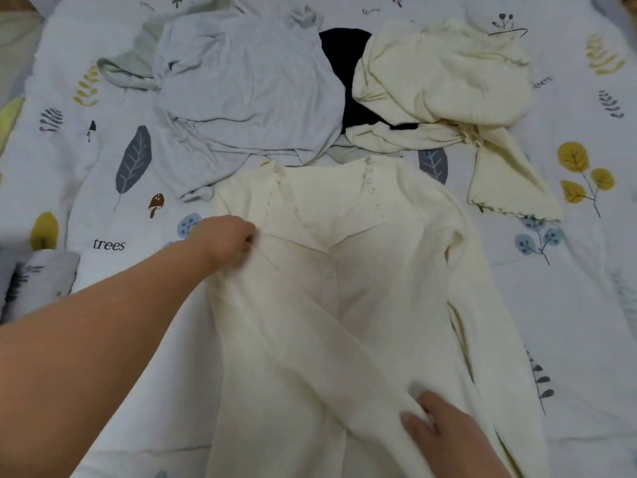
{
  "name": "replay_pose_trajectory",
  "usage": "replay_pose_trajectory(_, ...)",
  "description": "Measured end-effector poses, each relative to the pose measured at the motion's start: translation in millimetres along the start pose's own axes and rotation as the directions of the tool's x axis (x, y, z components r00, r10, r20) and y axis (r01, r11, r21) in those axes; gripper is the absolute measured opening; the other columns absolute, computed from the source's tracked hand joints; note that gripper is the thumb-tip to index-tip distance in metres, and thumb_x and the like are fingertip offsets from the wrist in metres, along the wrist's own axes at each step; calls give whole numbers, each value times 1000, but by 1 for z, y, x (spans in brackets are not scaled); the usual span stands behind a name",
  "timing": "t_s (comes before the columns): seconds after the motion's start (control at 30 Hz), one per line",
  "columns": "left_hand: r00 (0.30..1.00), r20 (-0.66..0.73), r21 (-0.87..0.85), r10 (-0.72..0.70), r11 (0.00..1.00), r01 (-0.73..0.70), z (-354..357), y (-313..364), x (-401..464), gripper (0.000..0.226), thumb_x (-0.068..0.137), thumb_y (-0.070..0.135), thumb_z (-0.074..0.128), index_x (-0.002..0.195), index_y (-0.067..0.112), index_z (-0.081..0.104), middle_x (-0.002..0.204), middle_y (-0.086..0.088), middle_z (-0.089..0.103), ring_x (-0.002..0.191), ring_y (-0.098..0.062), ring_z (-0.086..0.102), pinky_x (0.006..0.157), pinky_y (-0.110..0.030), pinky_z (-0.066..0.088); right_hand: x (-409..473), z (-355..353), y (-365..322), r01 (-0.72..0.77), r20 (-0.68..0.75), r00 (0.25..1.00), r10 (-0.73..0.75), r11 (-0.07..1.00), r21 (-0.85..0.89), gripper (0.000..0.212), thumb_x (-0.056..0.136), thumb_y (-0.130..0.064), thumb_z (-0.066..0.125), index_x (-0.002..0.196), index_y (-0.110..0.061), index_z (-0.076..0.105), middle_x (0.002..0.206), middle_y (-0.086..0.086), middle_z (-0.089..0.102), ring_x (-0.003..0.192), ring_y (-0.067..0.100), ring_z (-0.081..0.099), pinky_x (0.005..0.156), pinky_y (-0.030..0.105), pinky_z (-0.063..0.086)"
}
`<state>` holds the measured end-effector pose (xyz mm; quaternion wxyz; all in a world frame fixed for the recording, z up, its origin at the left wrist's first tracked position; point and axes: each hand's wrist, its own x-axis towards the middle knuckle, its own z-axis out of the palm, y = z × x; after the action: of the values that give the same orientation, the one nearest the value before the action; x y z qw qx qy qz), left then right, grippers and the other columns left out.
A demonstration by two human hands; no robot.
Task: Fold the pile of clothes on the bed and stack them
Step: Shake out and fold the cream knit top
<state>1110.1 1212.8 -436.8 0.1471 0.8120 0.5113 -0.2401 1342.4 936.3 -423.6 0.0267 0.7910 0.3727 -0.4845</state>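
The cream cardigan (344,288) is lying nearest the person, below the unfolded pile (248,91). The left hand (224,241) is pinching its shoulder; the right hand (444,432) is seemingly pressing flat, fingers open. Uneven pulling could skew the fold.

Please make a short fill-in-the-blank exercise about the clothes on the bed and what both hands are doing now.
1. The left hand grips the white ____ at its shoulder.
2. The right hand rests on the garment's ____ part.
3. The word printed on the bedsheet near the left arm is ____.

Answers: cardigan; lower; trees
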Motion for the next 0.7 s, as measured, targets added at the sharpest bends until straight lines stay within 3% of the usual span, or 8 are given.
replay_pose_trajectory(0.1, 996, -78, 88, -35, 995, 42, -11, -19, 7, 12, 92, 16, 49, 96, 14, 59, 90, -3, 52, 83, -22, 49, 68, -29, 35, 2, -6, 3, -46, 50, 998, 39, 987, 153, 26, 80, -45, 67, 66, -26, 56, 69, -7, 58, 73, 7, 59, 62, 13, 38)
replay_pose_trajectory(0.17, 985, -150, 168, -85, 980, 110, -18, -34, 11, 13, 91, 13, 47, 94, 13, 59, 86, -4, 46, 79, -23, 47, 67, -30, 36, 6, -9, 4, -72, 109, 993, 53, 981, 182, 34, 79, -40, 70, 59, -22, 50, 61, -6, 51, 59, 6, 52, 55, 15, 39)
replay_pose_trajectory(0.27, 973, -154, 242, -171, 948, 205, -19, -39, 13, 18, 91, 11, 46, 101, 10, 61, 89, -7, 47, 79, -27, 49, 68, -32, 40, 12, -7, -1, -141, 50, 990, 133, 960, 243, 23, 86, -36, 62, 73, -19, 53, 78, 0, 59, 70, 14, 59, 58, 26, 51)
replay_pose_trajectory(0.33, 963, -211, 184, -169, 961, 208, -12, -27, 9, 22, 92, 9, 47, 111, 4, 57, 102, -15, 49, 88, -33, 52, 69, -36, 38, 12, -8, -9, -165, -180, 971, 155, 985, -41, 21, 90, -44, 51, 99, -25, 50, 97, -1, 60, 90, 18, 59, 69, 27, 45)
replay_pose_trajectory(0.4, 939, -323, 56, -118, 988, 143, -1, -4, -2, 31, 90, 10, 51, 119, -1, 54, 118, -26, 48, 99, -40, 51, 72, -44, 39, 13, -6, -19, -171, -407, 913, 35, 938, -302, 44, 86, -37, 59, 126, -23, 45, 115, 4, 58, 103, 25, 55, 75, 32, 42)
replay_pose_trajectory(0.5, 851, -523, -53, 48, 995, -89, 23, 42, -29, 48, 86, 28, 47, 120, -4, 58, 125, -32, 52, 102, -47, 57, 79, -51, 46, 19, 7, -28, 40, -614, 758, -222, 954, -296, 60, 63, -19, 74, 119, -4, 58, 110, 26, 62, 97, 43, 63, 73, 51, 51)
replay_pose_trajectory(0.6, 866, -461, -36, 195, 971, -237, 59, 85, -57, 62, 85, 44, 38, 130, 6, 54, 136, -24, 48, 119, -43, 52, 92, -62, 40, 24, 23, -32, 165, -506, 749, -427, 861, -482, 57, 73, -32, 40, 122, -11, 61, 123, 23, 60, 110, 41, 60, 90, 52, 46)
replay_pose_trajectory(0.7, 912, -280, -11, 299, 949, -314, 93, 101, -69, 70, 87, 57, 31, 144, 17, 31, 151, -11, 28, 136, -37, 31, 105, -59, 20, 33, 33, -21, 195, -344, 837, -426, 819, -540, 53, 78, -33, 37, 118, -16, 67, 127, 17, 58, 114, 35, 58, 93, 53, 45)
